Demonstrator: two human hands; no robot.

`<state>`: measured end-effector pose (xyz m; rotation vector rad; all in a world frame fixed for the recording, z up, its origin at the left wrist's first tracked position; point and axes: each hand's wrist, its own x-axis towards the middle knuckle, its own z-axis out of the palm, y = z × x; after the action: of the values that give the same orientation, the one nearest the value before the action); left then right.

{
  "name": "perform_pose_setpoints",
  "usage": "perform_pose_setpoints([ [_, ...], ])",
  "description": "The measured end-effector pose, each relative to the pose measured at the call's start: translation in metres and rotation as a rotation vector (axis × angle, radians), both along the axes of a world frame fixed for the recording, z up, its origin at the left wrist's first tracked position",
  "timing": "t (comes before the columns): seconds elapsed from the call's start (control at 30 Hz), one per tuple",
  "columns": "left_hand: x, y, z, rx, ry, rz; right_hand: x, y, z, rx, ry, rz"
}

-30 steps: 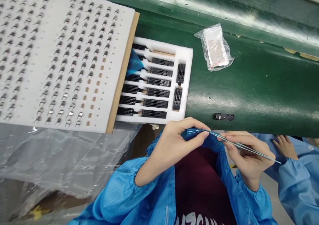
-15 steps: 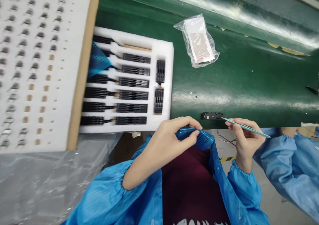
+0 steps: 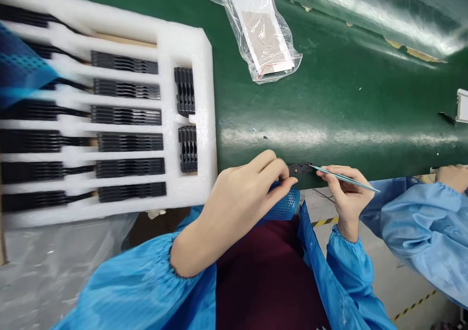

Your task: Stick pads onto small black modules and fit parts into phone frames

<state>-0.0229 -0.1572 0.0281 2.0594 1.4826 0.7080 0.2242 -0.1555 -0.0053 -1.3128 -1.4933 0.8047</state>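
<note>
My left hand (image 3: 244, 193) reaches to the edge of the green mat, its fingertips at the left end of a small black connector part (image 3: 300, 168). A blue perforated sheet (image 3: 283, 205) is bunched under those fingers and appears held in them. My right hand (image 3: 347, 196) pinches slim metal tweezers (image 3: 343, 178), whose tips touch the black part's right end. A white foam tray (image 3: 186, 42) to the left holds rows of black ribbed parts (image 3: 126, 88), and another blue perforated sheet (image 3: 18, 64) lies over its left end.
A clear plastic bag (image 3: 261, 30) with paper inside lies on the green mat (image 3: 329, 110). A white card (image 3: 462, 106) sits at the right edge. A co-worker's blue sleeve (image 3: 424, 227) and hand (image 3: 453, 176) are at the right. Clear plastic sheeting (image 3: 54, 276) is at the lower left.
The view has shifted, bringing the foam tray larger and further left. My left fingers have moved onto the black part, and the tweezer tips have come to touch it.
</note>
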Motion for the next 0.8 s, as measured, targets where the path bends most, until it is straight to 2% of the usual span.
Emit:
perform_pose_setpoints([
  [0.23, 0.0044, 0.0036, -0.0029, -0.069, 0.158, -0.035, -0.0007, 0.0007, -0.0028, 0.012, -0.023, 0.012],
  [0.63, 0.0052, 0.0024, -0.0042, -0.04, 0.154, -0.026, -0.0037, 0.0008, 0.0003, 0.022, 0.017, 0.048],
  [0.8, 0.0047, 0.0021, -0.004, -0.048, 0.157, -0.03, -0.0022, 0.0012, 0.0005, 0.051, -0.044, 0.052],
])
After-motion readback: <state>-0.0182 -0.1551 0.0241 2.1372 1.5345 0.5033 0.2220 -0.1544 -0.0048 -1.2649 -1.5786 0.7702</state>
